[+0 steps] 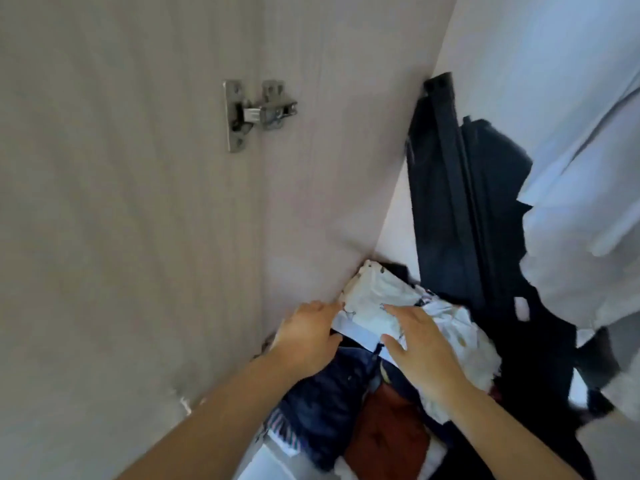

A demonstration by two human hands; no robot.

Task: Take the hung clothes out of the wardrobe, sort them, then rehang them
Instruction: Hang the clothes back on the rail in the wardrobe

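A folded white garment with small dark prints [375,297] lies on top of a pile of clothes at the wardrobe's bottom. My left hand [308,336] presses against its left edge, fingers together, next to the wardrobe side panel. My right hand [419,344] lies flat on the garment's near right part, fingers spread. Below the hands the pile shows a dark navy garment [332,393] and a rust-red one [388,431]. A dark navy garment [464,209] hangs at the right, and a white one [575,168] hangs in front of it.
The pale wood-grain wardrobe side panel [329,133] fills the upper left, joined by a metal hinge [256,112] to the open door [104,202]. A striped cloth edge [282,429] shows at the pile's near left.
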